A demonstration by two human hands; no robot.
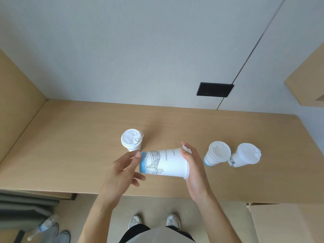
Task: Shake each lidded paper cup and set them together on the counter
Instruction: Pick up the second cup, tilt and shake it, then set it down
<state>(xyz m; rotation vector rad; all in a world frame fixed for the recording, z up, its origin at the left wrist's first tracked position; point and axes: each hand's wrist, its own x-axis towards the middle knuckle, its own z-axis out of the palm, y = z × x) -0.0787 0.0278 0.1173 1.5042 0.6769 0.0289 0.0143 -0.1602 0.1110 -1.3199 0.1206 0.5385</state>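
Note:
Both my hands hold a lidded white paper cup [168, 163] with a blue and black city drawing sideways, just above the wooden counter [78, 146]. My left hand [119, 174] grips its base end between thumb and fingers. My right hand [194, 171] covers the lid end, its fingers curled over the rim. One lidded cup [131, 140] stands upright on the counter just behind my left hand. Two more lidded cups [218, 152] [245, 155] stand side by side to the right of my right hand.
A wall with a black outlet plate [214, 89] runs behind the counter. A wooden side panel [15, 95] closes the left end and a wooden cabinet [306, 79] hangs at the upper right. A water bottle [43, 227] lies on the floor at the lower left.

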